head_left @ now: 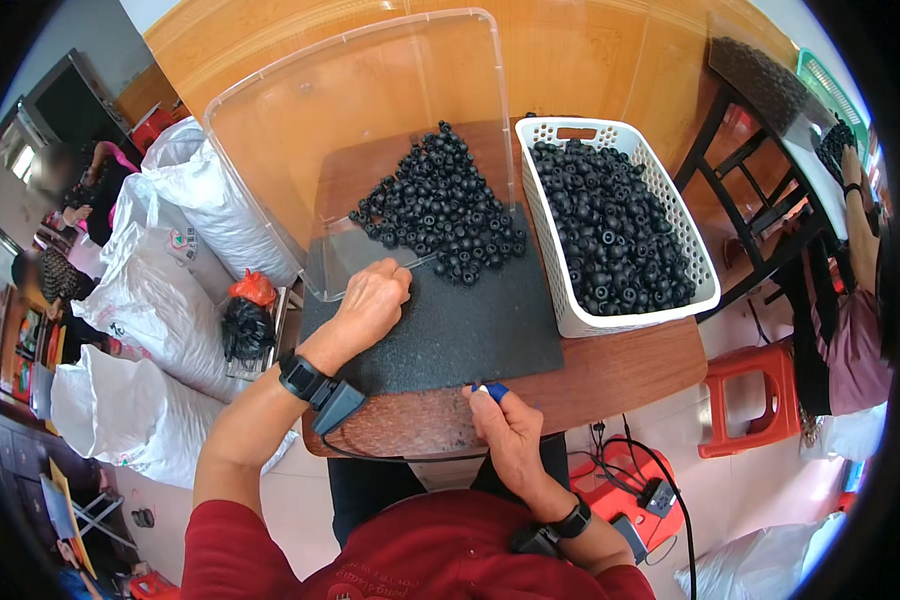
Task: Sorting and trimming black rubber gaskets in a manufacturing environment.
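Observation:
A heap of small black ring-shaped parts [430, 200] lies on a dark mat [460, 345], partly inside a clear plastic bin [505, 100] that opens towards me. By the bin's near rim, my left hand [372, 300] is closed above the mat. Its fingertips are hidden, so what they hold cannot be made out. My right hand [510, 430] is at the table's front edge, thumb and fingers pinched together, with a blue wrap on one finger. Anything in this pinch is too small to name. A white perforated basket [625, 322] full of similar black parts stands to the right.
White woven sacks [160, 310] crowd the left side, beside a black plastic bag [248, 328]. Cables lie over a red stool [660, 520] at lower right. Another red stool [745, 400] and a co-worker's arm [858, 220] are farther right. Two people sit far left.

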A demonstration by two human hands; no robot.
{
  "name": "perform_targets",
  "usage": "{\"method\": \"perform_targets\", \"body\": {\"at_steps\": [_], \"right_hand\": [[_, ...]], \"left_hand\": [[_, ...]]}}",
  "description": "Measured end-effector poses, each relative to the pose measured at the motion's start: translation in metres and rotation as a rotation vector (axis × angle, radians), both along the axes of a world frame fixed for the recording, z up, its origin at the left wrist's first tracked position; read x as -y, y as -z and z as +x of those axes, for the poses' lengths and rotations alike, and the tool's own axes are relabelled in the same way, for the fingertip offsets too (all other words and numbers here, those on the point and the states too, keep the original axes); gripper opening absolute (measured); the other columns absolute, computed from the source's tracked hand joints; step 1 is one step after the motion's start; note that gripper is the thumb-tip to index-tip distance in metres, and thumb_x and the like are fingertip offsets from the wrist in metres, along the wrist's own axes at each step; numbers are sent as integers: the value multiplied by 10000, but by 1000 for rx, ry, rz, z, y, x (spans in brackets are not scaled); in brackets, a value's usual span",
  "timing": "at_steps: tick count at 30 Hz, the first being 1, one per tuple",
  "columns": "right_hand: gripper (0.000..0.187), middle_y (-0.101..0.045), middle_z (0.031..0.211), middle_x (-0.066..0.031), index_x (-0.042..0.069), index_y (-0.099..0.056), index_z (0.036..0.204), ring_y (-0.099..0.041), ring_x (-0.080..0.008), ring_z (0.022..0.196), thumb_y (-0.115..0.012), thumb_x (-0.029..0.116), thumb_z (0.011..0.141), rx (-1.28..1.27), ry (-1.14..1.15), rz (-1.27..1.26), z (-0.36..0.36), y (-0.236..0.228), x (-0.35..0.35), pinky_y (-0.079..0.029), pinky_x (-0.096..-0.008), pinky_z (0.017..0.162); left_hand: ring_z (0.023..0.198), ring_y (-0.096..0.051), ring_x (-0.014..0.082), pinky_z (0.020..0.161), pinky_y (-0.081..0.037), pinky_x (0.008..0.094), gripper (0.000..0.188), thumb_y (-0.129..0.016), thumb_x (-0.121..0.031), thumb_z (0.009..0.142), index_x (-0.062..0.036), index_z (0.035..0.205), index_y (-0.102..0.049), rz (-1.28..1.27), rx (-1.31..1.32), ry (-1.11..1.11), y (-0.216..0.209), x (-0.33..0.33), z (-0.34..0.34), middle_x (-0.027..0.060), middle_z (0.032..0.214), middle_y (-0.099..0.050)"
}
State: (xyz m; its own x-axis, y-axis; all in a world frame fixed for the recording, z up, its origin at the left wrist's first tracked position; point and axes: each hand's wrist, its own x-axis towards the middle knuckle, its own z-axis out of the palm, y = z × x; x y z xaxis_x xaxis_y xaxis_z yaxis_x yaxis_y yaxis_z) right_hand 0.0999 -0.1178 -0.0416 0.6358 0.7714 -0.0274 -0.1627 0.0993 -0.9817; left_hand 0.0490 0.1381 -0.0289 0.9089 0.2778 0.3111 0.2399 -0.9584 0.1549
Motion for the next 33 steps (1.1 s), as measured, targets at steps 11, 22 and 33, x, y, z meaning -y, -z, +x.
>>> {"method": "perform_targets", "body": {"at_steps": [11,22,33], "right_hand": [[219,-464,630,-6,-23,-616,974,-414,-75,563,-524,175,962,220,18,21,4,-23,-6,-347,-245,503],[182,-513,652,-109,-23,-594,943,-515,-192,560,-546,152,942,403,29,41,-4,-29,-9,-400,-321,513],[160,-520,651,-129,-20,-589,899,-541,-228,546,-560,135,930,477,50,31,-6,-27,-11,-402,-330,495]], "left_hand": [[737,-544,62,667,-443,198,205,-678,-104,836,2,1010,-653,-1556,326,-1,-40,90,-53,19,889,-642],[749,-532,61,678,-438,197,206,-686,-71,826,16,1009,-647,-1706,444,83,-35,115,-58,20,904,-634],[719,-556,95,642,-464,209,226,-707,-71,800,30,993,-644,-1667,579,26,-27,128,-56,60,877,-620]]}}
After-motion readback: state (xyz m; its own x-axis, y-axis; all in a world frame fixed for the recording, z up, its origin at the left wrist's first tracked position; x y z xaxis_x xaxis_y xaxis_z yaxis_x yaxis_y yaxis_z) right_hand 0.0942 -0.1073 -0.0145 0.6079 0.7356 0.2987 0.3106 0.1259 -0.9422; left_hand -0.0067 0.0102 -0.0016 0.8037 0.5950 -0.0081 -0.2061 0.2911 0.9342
